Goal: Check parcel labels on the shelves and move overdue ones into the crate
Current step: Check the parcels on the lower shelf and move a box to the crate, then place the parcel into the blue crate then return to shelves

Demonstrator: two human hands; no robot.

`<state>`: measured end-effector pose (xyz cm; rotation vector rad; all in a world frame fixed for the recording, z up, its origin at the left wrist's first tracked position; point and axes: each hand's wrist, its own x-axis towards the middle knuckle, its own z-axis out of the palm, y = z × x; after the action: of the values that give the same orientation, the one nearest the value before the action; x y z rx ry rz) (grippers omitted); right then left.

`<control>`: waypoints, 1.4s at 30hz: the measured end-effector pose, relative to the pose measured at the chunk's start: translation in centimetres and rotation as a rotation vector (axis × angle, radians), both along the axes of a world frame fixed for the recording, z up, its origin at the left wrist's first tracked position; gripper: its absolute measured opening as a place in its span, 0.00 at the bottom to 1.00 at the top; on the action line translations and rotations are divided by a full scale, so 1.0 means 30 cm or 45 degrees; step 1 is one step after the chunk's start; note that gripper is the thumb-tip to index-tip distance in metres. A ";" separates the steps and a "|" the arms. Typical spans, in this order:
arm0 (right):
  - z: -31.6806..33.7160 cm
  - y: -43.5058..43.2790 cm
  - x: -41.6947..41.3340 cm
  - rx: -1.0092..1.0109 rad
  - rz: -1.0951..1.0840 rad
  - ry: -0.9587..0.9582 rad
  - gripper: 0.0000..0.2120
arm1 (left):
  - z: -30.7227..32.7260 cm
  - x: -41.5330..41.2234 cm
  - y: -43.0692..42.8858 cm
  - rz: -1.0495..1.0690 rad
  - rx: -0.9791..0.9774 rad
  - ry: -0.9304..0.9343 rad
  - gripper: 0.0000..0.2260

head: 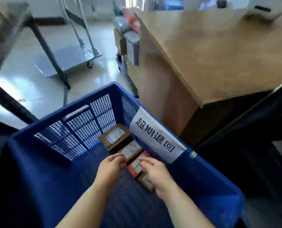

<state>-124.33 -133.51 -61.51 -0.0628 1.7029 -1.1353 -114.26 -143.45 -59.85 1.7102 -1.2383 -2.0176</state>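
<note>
A blue mesh crate (58, 162) fills the lower middle, with a white paper sign (155, 137) in Chinese characters on its right rim. Along its right wall lie several small parcels in a row: a brown box (114, 138) farthest, a second brown box (132, 151), a red box (137, 165) and another brown one (145, 181) nearest. Both hands reach down into the crate. My left hand (111, 167) hovers beside the second brown box and the red box. My right hand (155, 171) has its fingertips on the red box. Whether either hand grips a box is unclear.
A wooden counter (219, 51) stands right of the crate, with a dark cabinet (252, 145) nearer. A wheeled metal cart (77, 58) and a dark shelf frame (5, 96) stand on the shiny floor to the left. Stacked parcels (128, 30) lie behind the counter.
</note>
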 end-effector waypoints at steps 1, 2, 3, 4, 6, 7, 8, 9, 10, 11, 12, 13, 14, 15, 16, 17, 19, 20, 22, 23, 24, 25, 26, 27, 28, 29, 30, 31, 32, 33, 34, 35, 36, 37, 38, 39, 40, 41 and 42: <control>0.090 0.005 0.010 -0.028 0.062 0.032 0.09 | 0.078 0.026 0.018 0.064 -0.001 0.029 0.10; 0.204 0.011 0.029 -0.057 0.147 0.079 0.09 | 0.185 0.066 0.045 0.154 -0.012 0.065 0.09; 0.284 0.016 0.044 -0.088 0.202 0.129 0.09 | 0.266 0.089 0.068 0.214 -0.017 0.101 0.09; 0.336 0.023 0.054 -0.125 0.240 0.175 0.09 | 0.322 0.103 0.087 0.244 -0.020 0.124 0.08; 0.495 0.037 0.099 -0.223 0.332 0.206 0.10 | 0.481 0.178 0.136 0.352 -0.056 0.174 0.08; 0.573 0.049 0.132 -0.272 0.363 0.210 0.10 | 0.561 0.219 0.165 0.396 -0.087 0.195 0.08; 0.640 0.063 0.167 -0.303 0.414 0.213 0.10 | 0.634 0.266 0.197 0.437 -0.119 0.219 0.08; 0.708 0.077 0.209 -0.332 0.469 0.217 0.10 | 0.702 0.316 0.228 0.482 -0.148 0.236 0.08; 0.772 0.086 0.254 -0.353 0.528 0.219 0.10 | 0.763 0.369 0.257 0.535 -0.172 0.254 0.08; 0.835 0.097 0.305 -0.385 0.590 0.212 0.11 | 0.827 0.425 0.291 0.585 -0.196 0.270 0.08; 0.892 0.107 0.357 -0.415 0.653 0.201 0.10 | 0.887 0.481 0.325 0.637 -0.225 0.289 0.09; 0.946 0.120 0.410 -0.453 0.714 0.188 0.10 | 0.941 0.540 0.361 0.689 -0.256 0.301 0.09; 0.994 0.134 0.465 -0.480 0.769 0.180 0.10 | 0.988 0.601 0.398 0.748 -0.285 0.314 0.09; 1.043 0.147 0.521 -0.506 0.817 0.175 0.10 | 1.036 0.660 0.436 0.805 -0.309 0.318 0.09; 1.086 0.161 0.576 -0.526 0.878 0.171 0.10 | 1.079 0.719 0.477 0.862 -0.332 0.324 0.10; 1.130 0.178 0.634 -0.548 0.947 0.159 0.10 | 1.120 0.779 0.520 0.922 -0.354 0.329 0.10; 1.209 0.214 0.750 -0.595 1.074 0.126 0.10 | 1.185 0.899 0.610 1.048 -0.403 0.333 0.10; 1.246 0.235 0.811 -0.621 1.127 0.111 0.10 | 1.212 0.957 0.659 1.104 -0.424 0.326 0.10; 1.315 0.292 0.935 -0.674 1.221 0.084 0.10 | 1.262 1.071 0.761 1.222 -0.473 0.314 0.10; 1.344 0.328 0.996 -0.701 1.271 0.072 0.10 | 1.281 1.127 0.818 1.280 -0.497 0.304 0.10; 1.371 0.370 1.056 -0.720 1.329 0.066 0.09 | 1.298 1.179 0.879 1.335 -0.521 0.292 0.10; 1.394 0.418 1.115 -0.738 1.386 0.054 0.09 | 1.317 1.228 0.949 1.391 -0.542 0.280 0.11; 1.409 0.470 1.172 -0.747 1.441 0.043 0.09 | 1.335 1.277 1.028 1.451 -0.560 0.277 0.11; 1.419 0.525 1.229 -0.747 1.489 0.025 0.09 | 1.350 1.325 1.114 1.510 -0.570 0.272 0.11; 1.427 0.586 1.284 -0.737 1.546 0.008 0.09 | 1.362 1.372 1.203 1.570 -0.575 0.264 0.11; 1.434 0.652 1.339 -0.729 1.608 -0.018 0.08 | 1.372 1.416 1.298 1.635 -0.579 0.253 0.11; 1.442 0.718 1.394 -0.725 1.672 -0.037 0.09 | 1.381 1.462 1.393 1.704 -0.585 0.243 0.11; 1.448 0.783 1.446 -0.714 1.725 -0.050 0.09 | 1.388 1.507 1.487 1.776 -0.588 0.227 0.11; 1.456 0.850 1.498 -0.701 1.781 -0.057 0.09 | 1.392 1.550 1.578 1.849 -0.588 0.204 0.11; 1.465 0.916 1.548 -0.690 1.839 -0.068 0.09 | 1.397 1.592 1.666 1.915 -0.588 0.180 0.10; 1.475 0.981 1.598 -0.679 1.895 -0.084 0.09 | 1.403 1.633 1.749 1.977 -0.594 0.159 0.10; 1.485 1.040 1.647 -0.668 1.946 -0.097 0.09 | 1.410 1.672 1.823 2.037 -0.603 0.145 0.10; 1.491 1.092 1.695 -0.653 1.986 -0.103 0.10 | 1.414 1.710 1.888 2.093 -0.616 0.137 0.10; 1.494 1.138 1.741 -0.640 2.018 -0.114 0.10 | 1.417 1.746 1.947 2.147 -0.627 0.133 0.10; 1.498 1.180 1.787 -0.627 2.046 -0.134 0.09 | 1.417 1.781 1.996 2.197 -0.636 0.132 0.11; 1.497 1.212 1.832 -0.620 2.069 -0.154 0.09 | 1.413 1.815 2.040 2.241 -0.641 0.138 0.11; 1.494 1.238 1.879 -0.613 2.093 -0.163 0.09 | 1.403 1.848 2.077 2.278 -0.643 0.141 0.11; 1.487 1.258 1.928 -0.615 2.122 -0.166 0.09 | 1.392 1.883 2.107 2.315 -0.641 0.143 0.11; 1.482 1.276 1.978 -0.617 2.156 -0.179 0.10 | 1.376 1.917 2.134 2.355 -0.637 0.145 0.11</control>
<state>-65.01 -95.22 -17.06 -1.3799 0.6613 -0.1489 -56.74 -79.43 -18.56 1.3323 0.1667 -0.5359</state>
